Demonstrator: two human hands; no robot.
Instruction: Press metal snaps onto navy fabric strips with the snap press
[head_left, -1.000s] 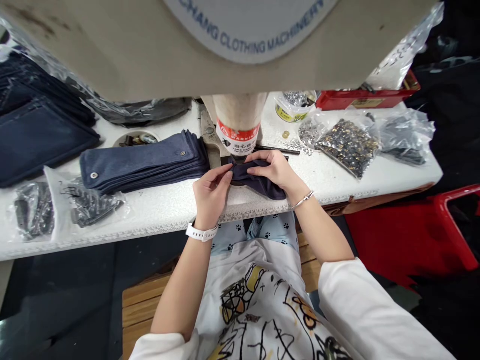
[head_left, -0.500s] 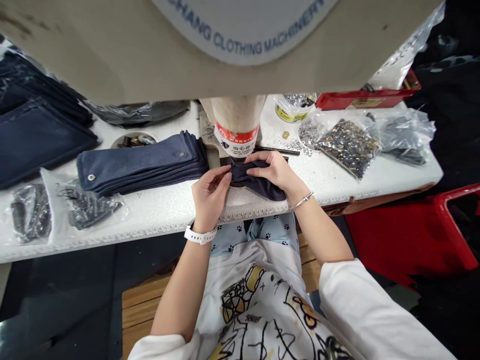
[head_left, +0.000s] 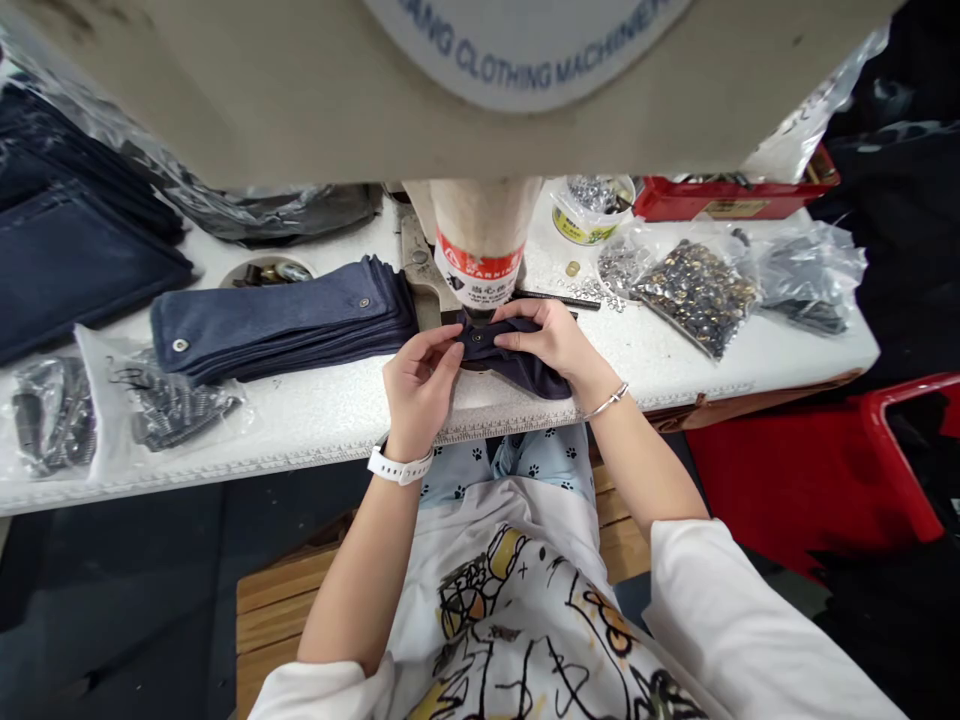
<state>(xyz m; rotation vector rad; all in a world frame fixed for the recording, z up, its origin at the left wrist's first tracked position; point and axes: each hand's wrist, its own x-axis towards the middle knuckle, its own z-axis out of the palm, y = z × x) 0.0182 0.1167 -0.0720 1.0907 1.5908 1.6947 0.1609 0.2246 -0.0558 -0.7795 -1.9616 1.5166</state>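
While the left hand (head_left: pixel 420 385) and right hand (head_left: pixel 544 340) pinch dark fabric (head_left: pixel 514 362), table edge (head_left: pixel 262 462) just below, denim stack (head_left: pixel 277 320) beside

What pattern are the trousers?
The trousers are pale blue with black paw prints, best in the head view.

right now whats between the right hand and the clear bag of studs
Head view: a thin black metal rod and loose silver studs lie on the white worktable.
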